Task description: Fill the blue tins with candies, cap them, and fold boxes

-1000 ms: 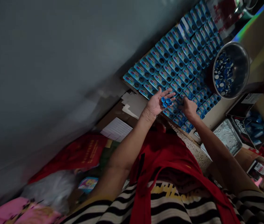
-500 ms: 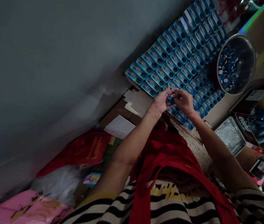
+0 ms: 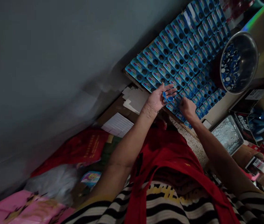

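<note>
Blue caps (image 3: 170, 99) on left hand (image 3: 155, 100), fingers wide; near blue cases (image 3: 168, 67), curled right hand (image 3: 188, 109), cannot tell if holding something

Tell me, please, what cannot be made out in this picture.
In the head view:
Whether the right hand holds anything: hidden by the hand itself.
Number of blue caps in the left hand: they overlap.
Wording on the blue cases: too small.
Pink item: cut by bottom edge.

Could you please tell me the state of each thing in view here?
Left hand: open, palm up
Blue caps: loose in that hand
Right hand: curled, grasp unclear
Blue packs: laid in rows
Bowl: uncovered, partly filled
Box: open, partly filled
Tray: uncovered, with contents
</note>
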The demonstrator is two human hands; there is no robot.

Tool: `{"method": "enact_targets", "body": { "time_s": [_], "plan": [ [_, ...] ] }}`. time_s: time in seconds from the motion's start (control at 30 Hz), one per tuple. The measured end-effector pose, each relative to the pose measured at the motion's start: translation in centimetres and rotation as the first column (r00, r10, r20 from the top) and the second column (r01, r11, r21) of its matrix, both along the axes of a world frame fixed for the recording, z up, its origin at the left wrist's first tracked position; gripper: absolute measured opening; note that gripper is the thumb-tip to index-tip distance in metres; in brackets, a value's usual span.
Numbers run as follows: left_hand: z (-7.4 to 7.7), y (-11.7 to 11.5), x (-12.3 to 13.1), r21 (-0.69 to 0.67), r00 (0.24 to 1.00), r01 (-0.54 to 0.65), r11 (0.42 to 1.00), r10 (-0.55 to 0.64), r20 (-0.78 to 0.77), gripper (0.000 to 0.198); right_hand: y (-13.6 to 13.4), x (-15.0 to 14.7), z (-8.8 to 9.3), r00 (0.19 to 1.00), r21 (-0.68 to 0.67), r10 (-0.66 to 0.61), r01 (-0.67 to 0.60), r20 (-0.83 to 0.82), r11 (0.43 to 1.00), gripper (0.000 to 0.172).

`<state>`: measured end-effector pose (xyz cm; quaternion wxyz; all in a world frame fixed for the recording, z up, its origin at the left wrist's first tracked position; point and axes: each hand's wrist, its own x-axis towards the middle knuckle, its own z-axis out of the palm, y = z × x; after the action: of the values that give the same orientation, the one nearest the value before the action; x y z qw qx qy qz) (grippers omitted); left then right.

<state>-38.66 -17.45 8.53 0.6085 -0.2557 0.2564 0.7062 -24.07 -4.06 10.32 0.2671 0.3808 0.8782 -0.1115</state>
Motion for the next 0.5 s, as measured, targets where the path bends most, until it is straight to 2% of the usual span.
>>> {"method": "enact_targets", "body": {
  "time_s": [0.13, 0.3, 0.4, 0.47, 0.5],
  "plan": [
    [-0.3, 0.1, 0.6, 0.012, 1.0, -0.018, 1.0, 0.017, 0.02, 0.051, 1.0, -1.6, 0.0, 0.997, -0.013, 0.038, -0.037, 0.065, 0.999, 0.029],
    [1.2, -0.1, 1.5, 0.01, 0.999, 0.005, 1.0, -0.005, -0.04, 0.048, 1.8, -2.2, 1.4, 0.992, -0.001, 0.068, -0.068, 0.109, 0.998, 0.046],
    [1.8, -0.3, 1.9, -0.02, 0.998, -0.009, 1.0, 0.008, -0.058, 0.047, 1.3, -1.7, 3.0, 0.996, -0.011, 0.061, -0.06, 0.063, 0.998, 0.036],
    [1.7, -0.4, 2.2, -0.037, 0.998, -0.021, 0.999, 0.019, -0.062, 0.047, 0.5, -1.0, 3.7, 0.997, -0.015, -0.015, 0.013, -0.075, 1.0, 0.022],
    [1.6, -0.4, 2.4, -0.039, 0.998, -0.025, 0.999, 0.022, -0.065, 0.047, -0.1, -0.7, 3.9, 0.982, -0.033, -0.061, 0.056, -0.176, 0.998, 0.02]
  ]
}}
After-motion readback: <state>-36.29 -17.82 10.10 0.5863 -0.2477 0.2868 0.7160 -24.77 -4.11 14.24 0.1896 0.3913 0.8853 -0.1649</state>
